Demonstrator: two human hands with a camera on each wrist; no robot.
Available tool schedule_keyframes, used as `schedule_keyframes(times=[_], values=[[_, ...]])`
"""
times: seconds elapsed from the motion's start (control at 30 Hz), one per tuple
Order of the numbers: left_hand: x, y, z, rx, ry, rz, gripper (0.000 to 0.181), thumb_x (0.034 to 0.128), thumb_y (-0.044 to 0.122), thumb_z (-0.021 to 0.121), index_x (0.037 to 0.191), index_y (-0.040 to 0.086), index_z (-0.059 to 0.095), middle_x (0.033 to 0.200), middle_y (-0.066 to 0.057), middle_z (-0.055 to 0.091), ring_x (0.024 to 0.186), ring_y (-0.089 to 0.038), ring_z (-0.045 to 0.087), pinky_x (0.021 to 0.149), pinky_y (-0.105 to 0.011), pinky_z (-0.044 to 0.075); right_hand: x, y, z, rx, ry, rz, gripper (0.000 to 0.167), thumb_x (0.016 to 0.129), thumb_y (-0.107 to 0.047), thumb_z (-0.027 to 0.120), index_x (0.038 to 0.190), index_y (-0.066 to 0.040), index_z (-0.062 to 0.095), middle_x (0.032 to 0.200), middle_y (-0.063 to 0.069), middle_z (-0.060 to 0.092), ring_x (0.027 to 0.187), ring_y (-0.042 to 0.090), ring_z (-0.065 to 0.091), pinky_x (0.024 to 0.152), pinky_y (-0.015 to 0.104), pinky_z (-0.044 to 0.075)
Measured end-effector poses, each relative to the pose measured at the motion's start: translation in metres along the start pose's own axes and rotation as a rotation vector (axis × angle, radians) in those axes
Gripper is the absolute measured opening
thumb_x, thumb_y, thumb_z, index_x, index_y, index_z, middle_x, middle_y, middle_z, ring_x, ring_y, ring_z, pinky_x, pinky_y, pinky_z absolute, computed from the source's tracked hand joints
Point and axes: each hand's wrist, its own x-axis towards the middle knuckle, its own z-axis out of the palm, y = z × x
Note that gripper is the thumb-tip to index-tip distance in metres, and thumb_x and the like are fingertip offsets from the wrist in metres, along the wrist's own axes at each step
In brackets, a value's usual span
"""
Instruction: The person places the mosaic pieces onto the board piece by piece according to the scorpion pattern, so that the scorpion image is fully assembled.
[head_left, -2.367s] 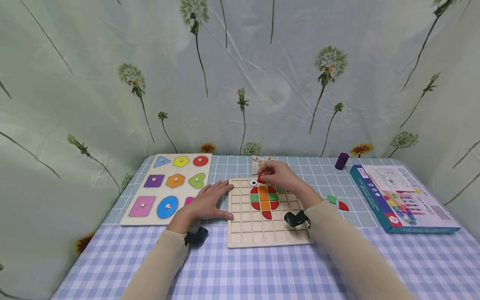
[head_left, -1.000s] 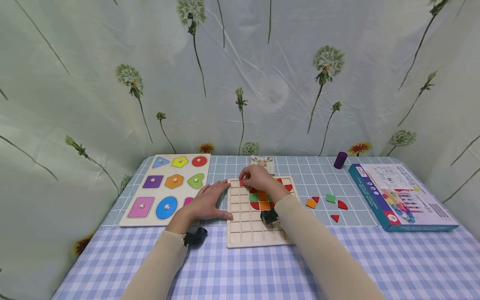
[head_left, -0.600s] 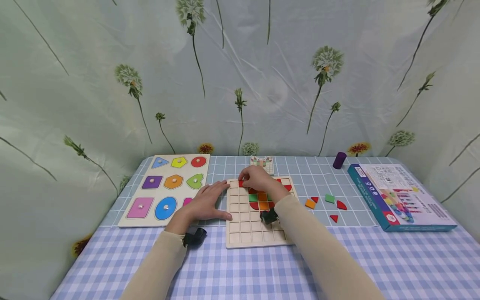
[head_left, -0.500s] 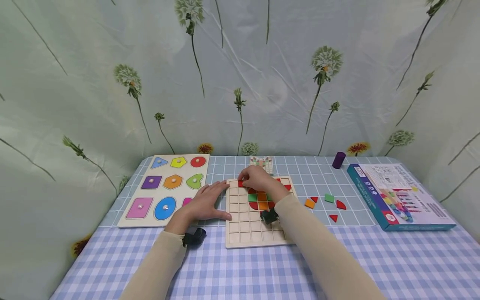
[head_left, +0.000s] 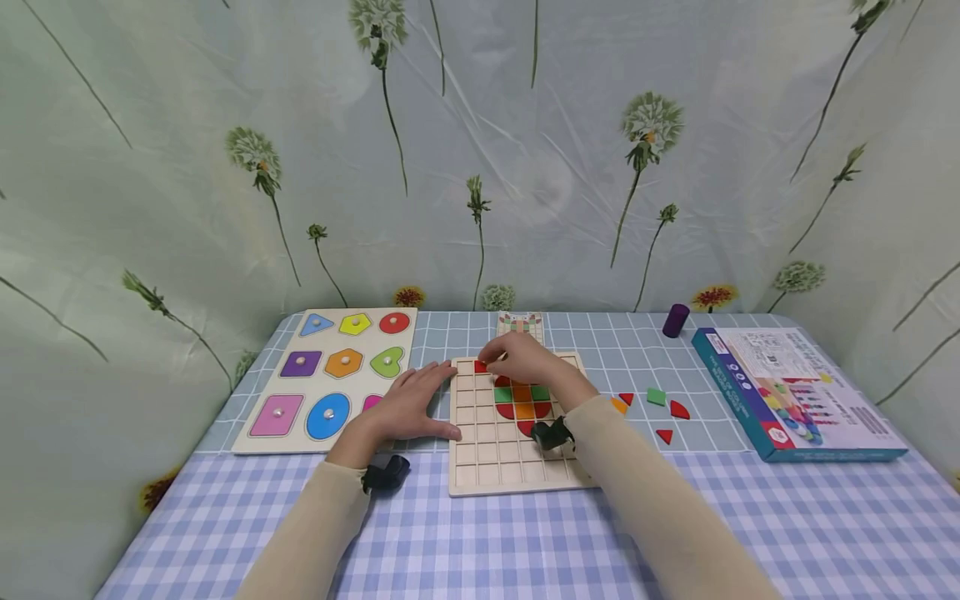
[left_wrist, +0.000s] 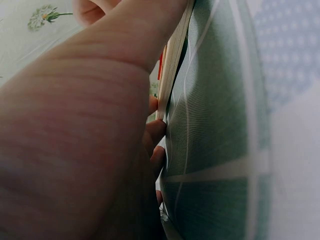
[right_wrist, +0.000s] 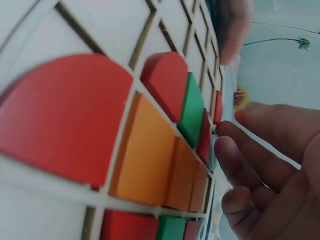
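Note:
A wooden grid board (head_left: 481,454) lies in front of me, with red, green and orange pieces set in its cells. My left hand (head_left: 408,408) rests against its left edge, fingers spread and straight. Over the top rows is my right hand (head_left: 522,358), its fingers loosely bent. Just beside its fingertips a red piece (head_left: 481,367) sits in the top row near the left corner. In the right wrist view the fingertips are close to that red piece (right_wrist: 218,107), with nothing seen pinched between them. An orange piece (right_wrist: 145,150) stands out near that camera. Part of the pattern is hidden by my right hand.
A knob puzzle board (head_left: 273,379) lies at left. Right of the grid board are loose pieces, among them a green square (head_left: 656,397) and a red quarter-circle (head_left: 679,409). A pattern card (head_left: 528,327), purple cylinder (head_left: 676,321) and flat box (head_left: 795,392) are farther off.
My right hand carried the red piece leftward into the top row. In the last half second its fingers have loosened and drawn slightly right. My left hand has stayed at the board's edge.

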Motion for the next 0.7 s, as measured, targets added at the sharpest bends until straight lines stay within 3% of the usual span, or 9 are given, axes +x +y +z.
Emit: schedule_keyframes(times=[0.23,0.57,0.7], values=[[0.000,0.000,0.001,-0.012,0.004,-0.001,0.107,0.0730,0.067,0.077,0.158,0.022,0.029,0.167,-0.004,0.024,0.157,-0.029,0.015,0.127,-0.057,0.009,-0.017,0.007,-0.007,0.055,0.021,-0.041,0.033,0.099,-0.019,0.061,0.131,-0.010,0.065,0.132,0.009,0.066,0.119,0.030,0.063,0.100,0.041,0.055],[0.000,0.001,0.001,-0.007,0.009,-0.006,0.108,0.0724,0.066,0.078,0.158,0.021,0.030,0.167,-0.003,0.025,0.157,-0.028,0.015,0.127,-0.055,0.009,-0.061,0.010,-0.024,0.087,0.123,-0.076,0.033,0.097,-0.017,0.063,0.130,-0.011,0.065,0.132,0.011,0.065,0.107,0.025,0.064,0.087,0.040,0.057],[-0.001,0.001,0.001,-0.009,0.007,-0.014,0.108,0.0719,0.065,0.078,0.157,0.021,0.030,0.167,-0.003,0.025,0.157,-0.027,0.015,0.127,-0.055,0.009,-0.079,0.019,-0.030,0.085,0.165,-0.064,0.029,0.097,-0.017,0.063,0.125,-0.013,0.067,0.130,0.010,0.064,0.106,0.024,0.065,0.088,0.042,0.057]])
